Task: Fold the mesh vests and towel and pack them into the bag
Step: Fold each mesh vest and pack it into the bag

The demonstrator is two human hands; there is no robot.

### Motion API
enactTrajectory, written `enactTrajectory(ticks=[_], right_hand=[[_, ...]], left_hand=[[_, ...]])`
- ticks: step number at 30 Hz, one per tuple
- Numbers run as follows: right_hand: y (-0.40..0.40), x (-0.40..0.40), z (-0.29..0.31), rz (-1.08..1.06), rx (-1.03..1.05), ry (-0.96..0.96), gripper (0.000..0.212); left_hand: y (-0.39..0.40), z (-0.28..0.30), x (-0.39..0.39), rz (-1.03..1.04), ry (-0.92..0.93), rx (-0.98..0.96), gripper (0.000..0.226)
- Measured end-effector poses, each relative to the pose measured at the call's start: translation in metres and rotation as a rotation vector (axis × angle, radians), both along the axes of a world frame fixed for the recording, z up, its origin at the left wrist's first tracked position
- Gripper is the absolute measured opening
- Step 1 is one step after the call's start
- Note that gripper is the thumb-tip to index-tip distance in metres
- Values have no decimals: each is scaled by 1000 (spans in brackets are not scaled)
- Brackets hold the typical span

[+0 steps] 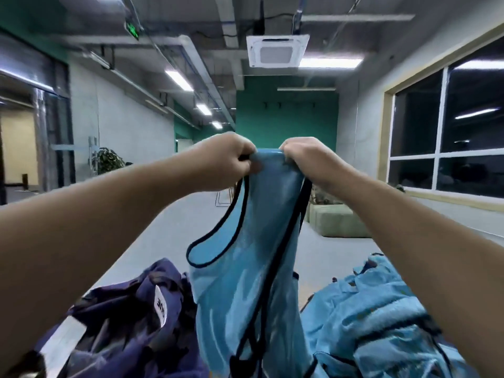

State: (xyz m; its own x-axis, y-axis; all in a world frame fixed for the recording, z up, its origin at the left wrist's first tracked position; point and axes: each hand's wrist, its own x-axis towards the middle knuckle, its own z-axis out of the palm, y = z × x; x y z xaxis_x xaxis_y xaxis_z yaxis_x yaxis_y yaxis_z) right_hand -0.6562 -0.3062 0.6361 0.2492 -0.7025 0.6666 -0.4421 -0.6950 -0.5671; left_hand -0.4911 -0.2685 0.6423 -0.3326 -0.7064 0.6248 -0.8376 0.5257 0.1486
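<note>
Both hands were raised at chest height, close together. Left hand [230, 159] and right hand [305, 160] each pinched the top edge of a light blue mesh vest [245, 268] with black trim; it hung straight down between the forearms. Dark navy bag [128, 320] sat lower left, crumpled blue pile of vests [376, 317] lower right.

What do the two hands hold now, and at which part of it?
Both the left hand and right hand pinch the top edge of a light blue mesh vest.
</note>
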Motion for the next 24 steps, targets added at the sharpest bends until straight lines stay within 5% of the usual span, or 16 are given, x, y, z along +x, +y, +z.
enactTrajectory(ticks=[6,11,13,15,19,22,24], right_hand=[[16,-5,55,55,-113,-9,25],[27,6,71,14,-235,-20,26],[26,11,73,-37,-276,-21,26],[20,9,73,-119,-331,-51,22],[-2,-21,68,-319,-351,-61,22],[-19,-51,58,-421,-268,-5,26],[-25,-64,55,-464,-247,-14,25]], left_hand=[[20,35,-7,48,84,-513,22],[19,42,-31,-233,1042,-6,32],[25,33,-41,-352,1225,226,27],[28,20,-46,-410,1081,403,22],[41,-8,-30,-235,310,496,24],[41,-7,-7,-73,-221,219,56],[30,8,12,44,-398,-123,76]])
